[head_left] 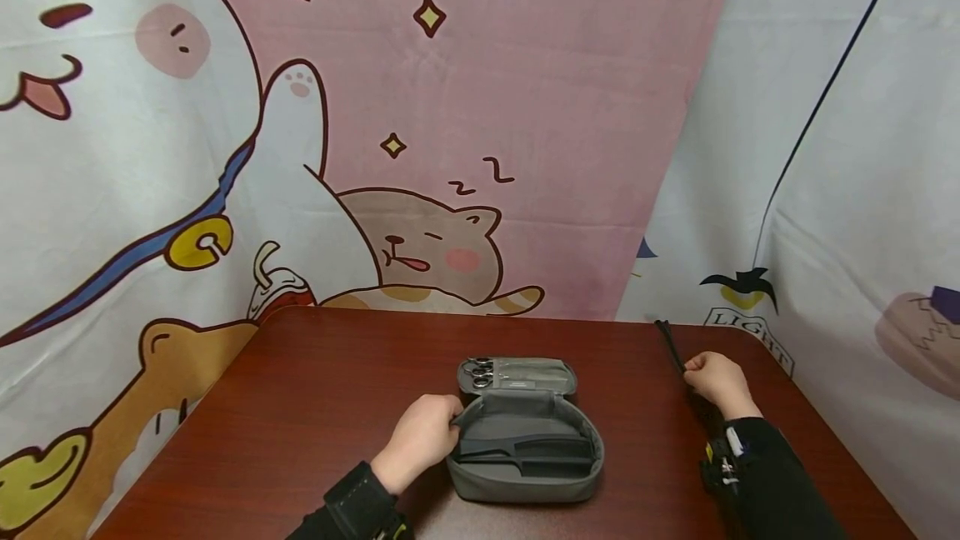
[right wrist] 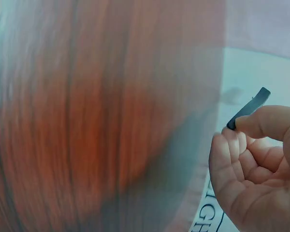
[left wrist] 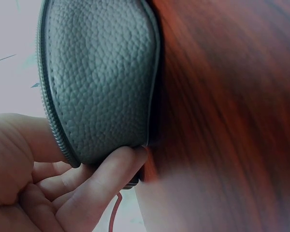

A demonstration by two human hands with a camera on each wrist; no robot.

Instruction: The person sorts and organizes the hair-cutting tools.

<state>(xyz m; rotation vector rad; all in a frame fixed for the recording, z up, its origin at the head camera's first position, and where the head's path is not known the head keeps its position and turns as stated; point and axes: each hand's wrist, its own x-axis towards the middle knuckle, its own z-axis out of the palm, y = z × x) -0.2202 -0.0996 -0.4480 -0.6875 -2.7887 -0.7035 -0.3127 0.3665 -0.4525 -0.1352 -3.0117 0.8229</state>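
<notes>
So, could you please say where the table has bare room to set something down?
The widest bare patch of table lies between its left edge and the left hand. Another lies between the grey case and the right hand pinching a dark strip. The case's left side is crowded by the left hand gripping it.

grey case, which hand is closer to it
Left: the left hand grips the case at its left side, while the right hand is apart from it, off to its right, pinching a thin dark strip.
</notes>
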